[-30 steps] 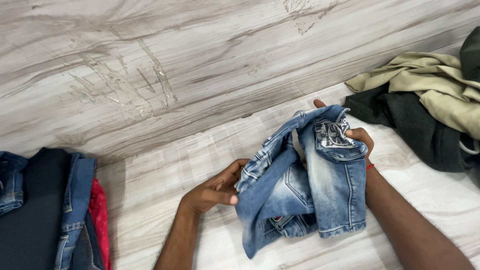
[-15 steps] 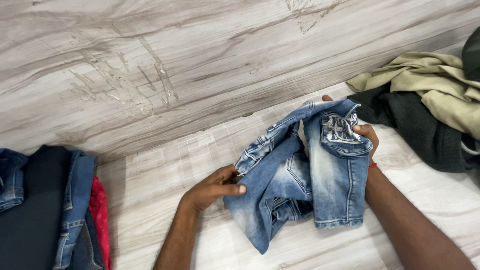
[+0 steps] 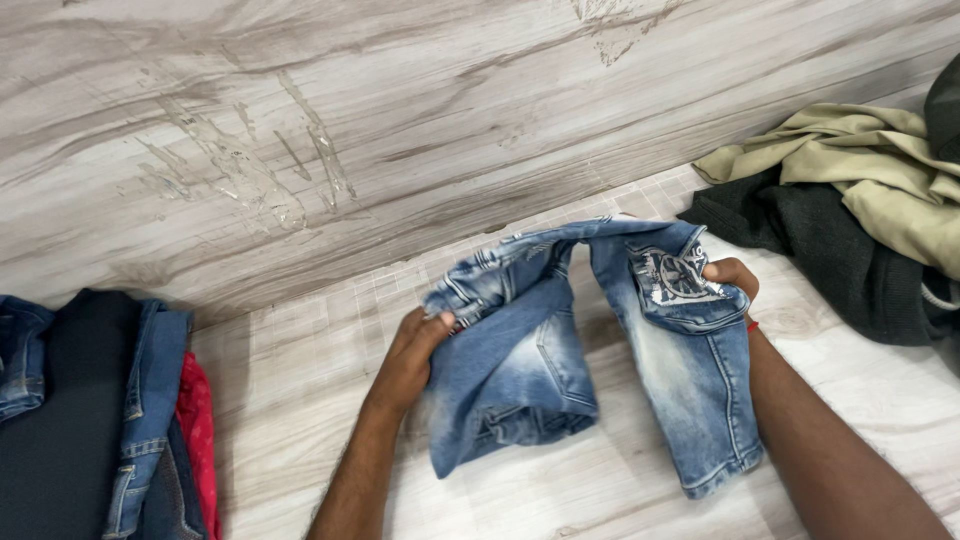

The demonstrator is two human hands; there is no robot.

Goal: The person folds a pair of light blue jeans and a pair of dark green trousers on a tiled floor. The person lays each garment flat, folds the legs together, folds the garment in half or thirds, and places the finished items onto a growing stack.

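Both forearms come in from the bottom edge, the left from about 6 o'clock and the right from about 5 o'clock, angled up toward the middle of the pale wood-grain surface. The left hand has its fingers clamped together on one end of the waistband of the small faded-blue denim shorts. The right hand is closed on the other end, its fingers bunched on the denim beside a dark printed patch; a red thread circles its wrist.

The shorts sit near the centre, held just above the surface. The waistband runs roughly from 9 to 3 o'clock between the hands, arched upward, and the two legs hang toward 6 o'clock; the left leg is folded up on itself, the right one hangs longer.

At 3 o'clock lies a heap of olive and dark grey clothes. At 8 o'clock is a stack of denim, dark and red garments.
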